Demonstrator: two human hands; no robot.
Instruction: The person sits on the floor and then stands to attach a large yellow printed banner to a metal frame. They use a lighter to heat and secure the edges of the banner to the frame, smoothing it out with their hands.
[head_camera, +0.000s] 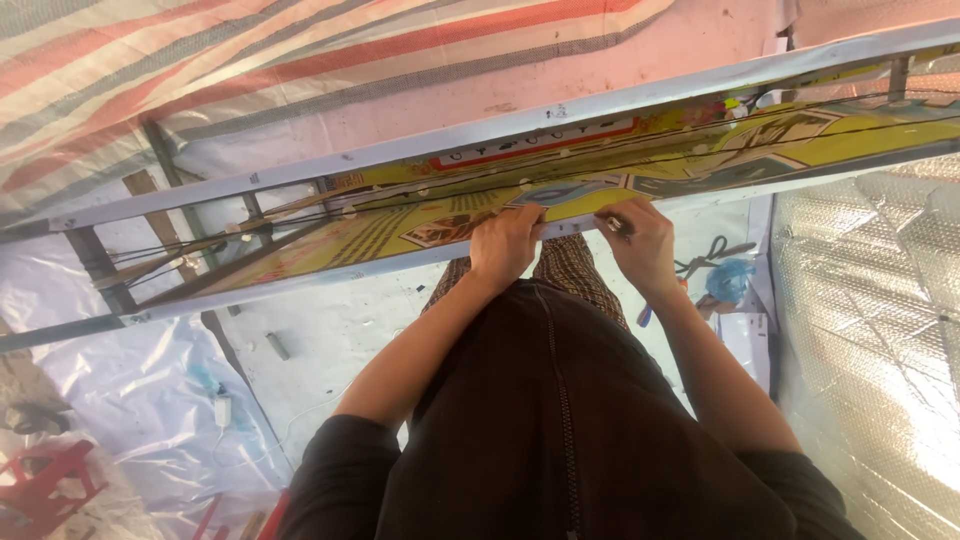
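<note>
Seeing left hand (505, 245) curled over the near edge of the yellow panel (640, 165) on the frame (300, 170), pinning it flat, I read right hand (640, 240) as pinching a thin tool (618, 226) onto it.

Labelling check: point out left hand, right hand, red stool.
left hand (505, 245), head view, back of hand.
right hand (640, 240), head view, back of hand.
red stool (40, 490), head view, top frame.

Bright, soft daylight filters through the striped tarpaulin (200, 70), with glare on the foil sheet (870, 330) and wide-angle edge distortion.
</note>
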